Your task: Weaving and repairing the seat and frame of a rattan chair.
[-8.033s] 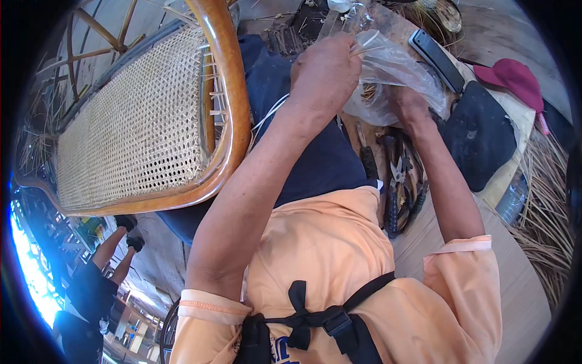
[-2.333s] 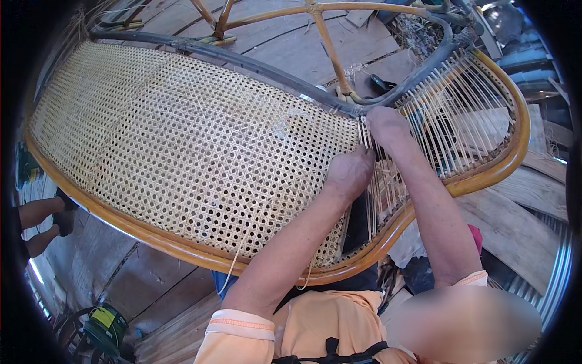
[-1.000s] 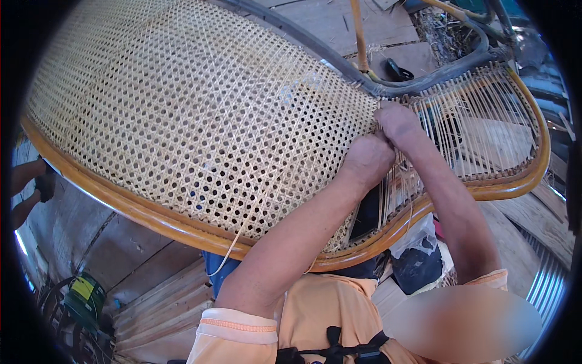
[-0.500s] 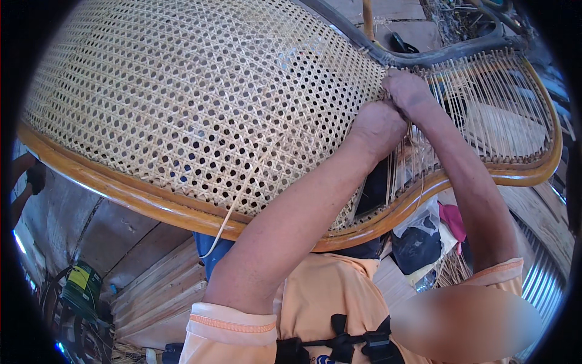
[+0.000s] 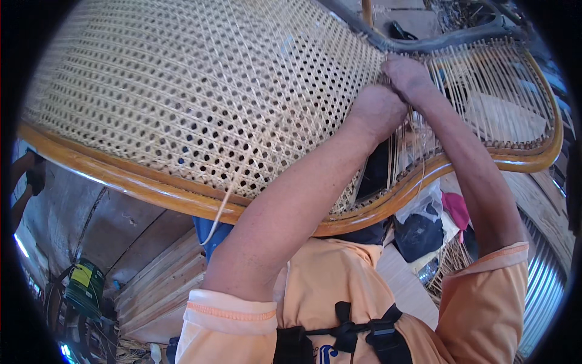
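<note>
A curved wooden frame (image 5: 121,173) carries woven cane webbing (image 5: 200,91) with a pattern of small holes. Toward the right its weave gives way to loose, spaced cane strands (image 5: 485,79). My left hand (image 5: 377,112) is closed at the boundary between the two. Just beyond it, close against it, my right hand (image 5: 409,76) is also curled shut near the frame's dark far rail (image 5: 418,47). The fingertips are hidden, so whatever they pinch does not show. One long pale cane strand (image 5: 227,194) hangs over the near rail beside my left forearm.
Wooden boards (image 5: 160,276) lie below at the left, near a green container with a yellow label (image 5: 85,285). Under the frame at the right are a dark bundle (image 5: 418,236), a pink item (image 5: 454,209) and corrugated metal sheet (image 5: 539,285). Someone else's dark-clad limb (image 5: 30,176) shows at far left.
The view has shifted slightly, so the frame's near rail sits a little higher. Both hands stay closed at the same spot on the weave.
</note>
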Available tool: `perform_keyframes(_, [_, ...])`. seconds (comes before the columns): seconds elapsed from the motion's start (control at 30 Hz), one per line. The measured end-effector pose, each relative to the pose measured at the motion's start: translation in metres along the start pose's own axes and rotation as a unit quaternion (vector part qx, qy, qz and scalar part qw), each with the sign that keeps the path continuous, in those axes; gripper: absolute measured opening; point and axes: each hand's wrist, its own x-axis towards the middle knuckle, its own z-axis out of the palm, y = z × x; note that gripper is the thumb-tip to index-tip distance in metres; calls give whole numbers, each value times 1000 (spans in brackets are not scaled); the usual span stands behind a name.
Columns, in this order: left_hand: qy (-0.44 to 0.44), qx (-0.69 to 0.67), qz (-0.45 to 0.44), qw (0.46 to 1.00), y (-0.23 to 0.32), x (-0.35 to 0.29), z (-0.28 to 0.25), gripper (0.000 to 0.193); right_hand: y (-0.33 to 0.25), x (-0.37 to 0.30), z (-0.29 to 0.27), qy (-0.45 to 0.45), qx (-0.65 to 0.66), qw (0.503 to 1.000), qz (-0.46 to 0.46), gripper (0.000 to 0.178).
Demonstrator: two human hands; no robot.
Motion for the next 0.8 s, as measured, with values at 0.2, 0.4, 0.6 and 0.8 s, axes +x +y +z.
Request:
perform_keyframes(0.2, [-6,32,2,999,-3,0,15,15,2,5,-1,-79,148,976,135,33])
perform_keyframes(0.4, [-88,42,-23,995,-7,8,9,19,1,-10,-9,-1,159,978,132,21])
perform_keyframes(0.6, [45,-56,-144,987,-14,15,-10,20,-7,-26,-54,94,131,970,180,25])
perform_keyframes(0.8, [84,-186,-254,945,-27,12,-38,23,-38,-133,-94,497,337,796,72,13])
